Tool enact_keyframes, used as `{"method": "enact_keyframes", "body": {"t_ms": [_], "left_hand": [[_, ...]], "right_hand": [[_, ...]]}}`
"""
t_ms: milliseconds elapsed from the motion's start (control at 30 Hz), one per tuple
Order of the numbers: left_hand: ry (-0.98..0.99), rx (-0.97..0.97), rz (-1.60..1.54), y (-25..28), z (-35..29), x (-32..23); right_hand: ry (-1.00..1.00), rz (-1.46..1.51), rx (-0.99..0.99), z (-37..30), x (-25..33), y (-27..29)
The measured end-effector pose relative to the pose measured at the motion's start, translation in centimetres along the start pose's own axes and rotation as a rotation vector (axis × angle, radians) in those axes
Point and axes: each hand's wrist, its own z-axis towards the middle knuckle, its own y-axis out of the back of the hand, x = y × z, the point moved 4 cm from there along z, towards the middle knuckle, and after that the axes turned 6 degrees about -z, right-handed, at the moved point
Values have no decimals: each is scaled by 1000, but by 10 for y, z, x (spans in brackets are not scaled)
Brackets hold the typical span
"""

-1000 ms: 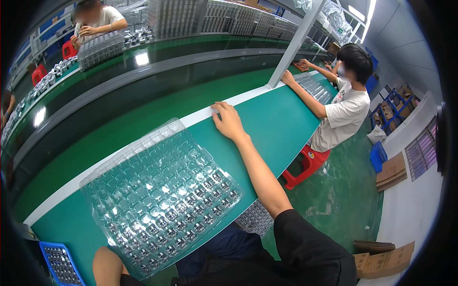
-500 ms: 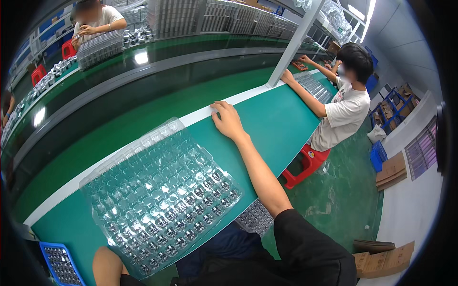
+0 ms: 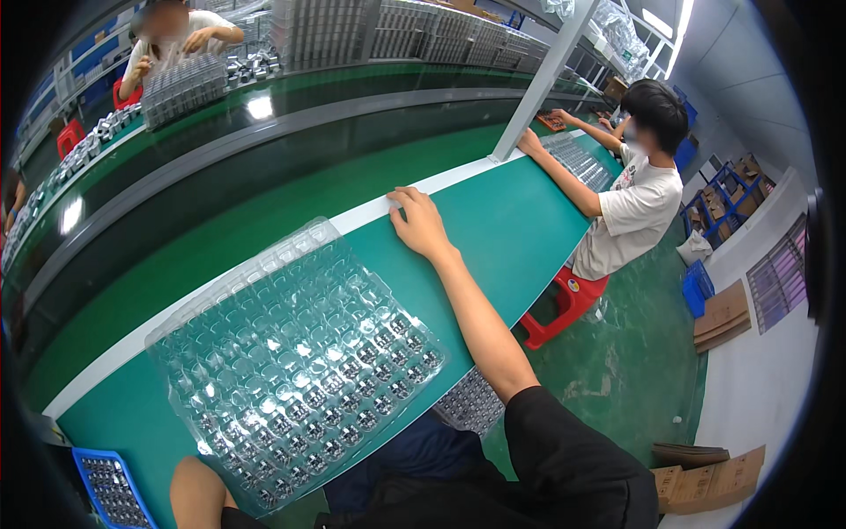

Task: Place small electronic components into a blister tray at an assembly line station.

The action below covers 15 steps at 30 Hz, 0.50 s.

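Observation:
My right hand (image 3: 419, 222) rests on the white far edge of the green bench (image 3: 489, 256). Its fingers lie stretched over the edge with the thumb apart, and nothing is in it. Left of that arm, a clear plastic blister tray (image 3: 256, 326) lies flat on the bench. Small dark and silvery parts (image 3: 333, 417) fill the pockets nearest me, while the far pockets hold none. At the lower left only part of my bent left arm (image 3: 196, 494) shows, beside the tray's near corner; the left hand is out of the picture.
A blue bin (image 3: 113, 489) of small parts stands at the lower left. Another filled tray (image 3: 471, 403) sits below the bench edge. A metal post (image 3: 542, 84) rises at the far edge. On the right a co-worker (image 3: 639, 189) sits on a red stool (image 3: 564, 304); another person (image 3: 189, 40) works across the conveyor.
My right hand and the blister tray have stayed in place. Across the conveyor, the person's hands have moved apart, one rising to the right and the other lower left.

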Motion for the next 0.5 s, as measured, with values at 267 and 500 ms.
{"method": "enact_keyframes", "body": {"t_ms": [267, 500], "left_hand": [[-11, 32, -4, 0, -1, -1], [-23, 43, -5, -1, -2, 0]], "right_hand": [[-8, -2, 9, 0, 0, 0], [-23, -7, 18, 0, 0, 1]]}}
